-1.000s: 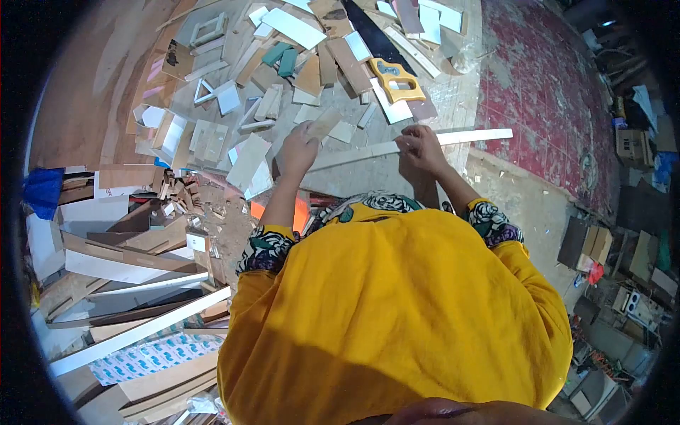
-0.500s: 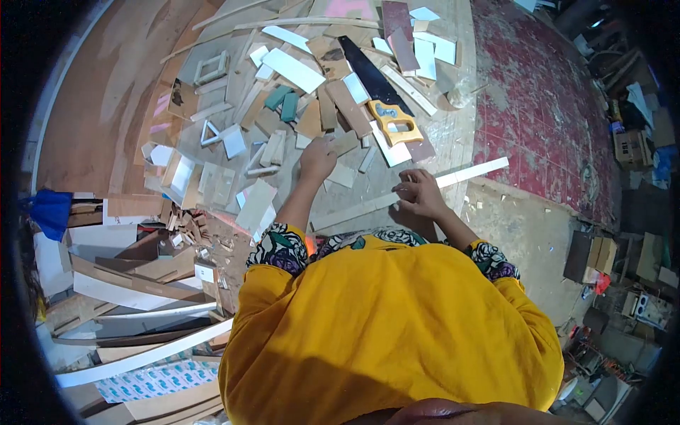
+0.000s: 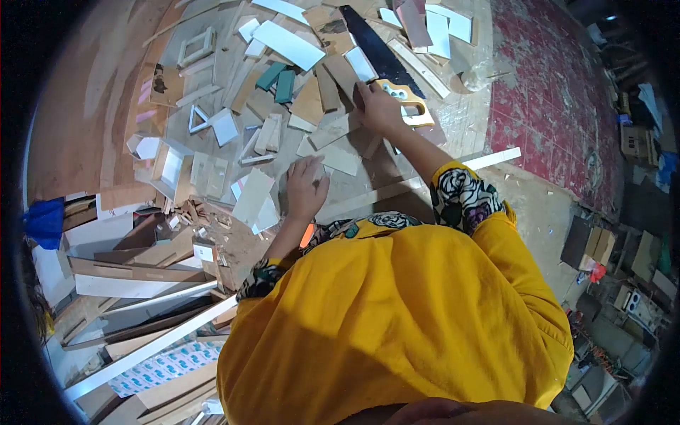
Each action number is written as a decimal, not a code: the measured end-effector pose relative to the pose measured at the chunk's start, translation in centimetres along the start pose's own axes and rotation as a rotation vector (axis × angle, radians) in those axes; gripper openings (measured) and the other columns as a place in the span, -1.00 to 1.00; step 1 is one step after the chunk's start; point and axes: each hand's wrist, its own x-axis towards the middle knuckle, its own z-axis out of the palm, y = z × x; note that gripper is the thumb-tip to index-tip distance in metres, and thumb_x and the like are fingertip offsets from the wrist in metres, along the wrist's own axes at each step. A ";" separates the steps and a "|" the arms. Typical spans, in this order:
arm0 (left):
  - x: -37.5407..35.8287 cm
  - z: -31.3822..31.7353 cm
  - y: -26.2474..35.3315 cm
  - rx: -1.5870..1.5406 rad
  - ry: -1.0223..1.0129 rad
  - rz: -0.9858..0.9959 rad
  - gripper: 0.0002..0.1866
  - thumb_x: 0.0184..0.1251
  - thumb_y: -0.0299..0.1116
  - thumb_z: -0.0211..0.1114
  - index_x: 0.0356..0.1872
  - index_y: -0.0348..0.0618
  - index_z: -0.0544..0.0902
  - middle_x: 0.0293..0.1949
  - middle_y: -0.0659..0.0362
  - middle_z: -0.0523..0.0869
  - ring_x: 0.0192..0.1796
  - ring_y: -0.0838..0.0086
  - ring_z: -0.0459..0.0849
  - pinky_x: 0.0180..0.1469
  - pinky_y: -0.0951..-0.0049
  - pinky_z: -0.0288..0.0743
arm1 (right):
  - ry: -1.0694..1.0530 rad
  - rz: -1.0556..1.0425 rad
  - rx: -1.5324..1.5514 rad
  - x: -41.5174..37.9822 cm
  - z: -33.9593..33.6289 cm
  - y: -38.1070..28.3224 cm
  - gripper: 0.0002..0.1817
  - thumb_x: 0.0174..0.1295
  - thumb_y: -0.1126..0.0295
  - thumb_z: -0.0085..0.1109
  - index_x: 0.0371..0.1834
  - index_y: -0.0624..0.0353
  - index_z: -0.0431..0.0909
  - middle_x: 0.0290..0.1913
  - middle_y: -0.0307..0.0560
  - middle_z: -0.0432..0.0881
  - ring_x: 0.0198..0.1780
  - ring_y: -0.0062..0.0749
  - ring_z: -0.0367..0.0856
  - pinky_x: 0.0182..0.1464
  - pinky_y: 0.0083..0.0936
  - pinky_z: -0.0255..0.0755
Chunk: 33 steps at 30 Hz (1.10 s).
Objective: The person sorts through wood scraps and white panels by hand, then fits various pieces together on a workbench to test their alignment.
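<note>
My right hand (image 3: 379,108) reaches over the pile with its fingers curled on the near end of a brown wooden board (image 3: 340,73). Just right of that hand lies a handsaw (image 3: 409,101) with a yellow handle and a dark blade pointing away. My left hand (image 3: 306,190) rests low over the work surface, fingers loosely apart and holding nothing. A short wooden block (image 3: 333,132) and a flat pale offcut (image 3: 338,157) lie between the hands. A long pale strip (image 3: 496,157) runs crosswise under my right forearm.
Green blocks (image 3: 284,86), a white board (image 3: 288,44) and many offcuts cover the surface. A triangular frame (image 3: 199,119) lies left. Stacked scrap boards (image 3: 134,285) fill the lower left. A worn red surface (image 3: 549,106) extends to the right.
My right hand has moved up and left from the long strip to the brown board. My left hand has left the short block and drawn back toward my body. The view has shifted slightly.
</note>
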 end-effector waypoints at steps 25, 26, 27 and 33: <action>-8.5 1.0 -0.4 -0.049 0.042 -0.197 -0.59 -0.05 -0.43 0.36 -0.06 -0.18 0.60 -0.08 0.01 0.58 -0.02 0.09 0.53 0.03 0.22 0.41 | -0.777 0.281 0.973 -9.8 -4.3 6.1 -0.39 0.10 0.33 0.15 0.29 0.11 0.35 0.00 -0.19 0.56 -0.11 -0.58 0.51 -0.08 -0.59 0.44; -8.6 1.0 -0.4 -0.070 0.045 -0.199 -0.59 -0.04 -0.42 0.36 -0.06 -0.17 0.60 -0.09 0.02 0.58 -0.03 0.09 0.53 0.03 0.22 0.41 | -0.778 0.257 0.949 -10.2 -4.3 5.8 -0.39 0.06 0.37 0.17 0.27 0.15 0.38 0.04 -0.17 0.55 -0.07 -0.56 0.50 -0.04 -0.61 0.42; -8.7 1.1 -0.4 -0.091 0.047 -0.201 -0.59 -0.04 -0.42 0.36 -0.06 -0.17 0.60 -0.09 0.02 0.58 -0.03 0.09 0.53 0.03 0.22 0.41 | -0.779 0.256 0.949 -10.3 -3.7 6.1 -0.39 0.06 0.37 0.17 0.27 0.15 0.38 0.04 -0.17 0.55 -0.07 -0.56 0.50 -0.04 -0.61 0.42; -9.2 1.6 -0.7 -0.092 0.050 -0.231 -0.59 -0.05 -0.45 0.37 -0.07 -0.18 0.60 -0.11 -0.02 0.59 -0.05 0.12 0.57 -0.03 0.28 0.46 | -0.479 -0.269 0.438 -10.9 -1.5 5.6 -0.38 -0.14 0.34 0.35 0.13 0.14 0.51 -0.04 -0.04 0.57 -0.05 -0.25 0.56 0.03 -0.43 0.43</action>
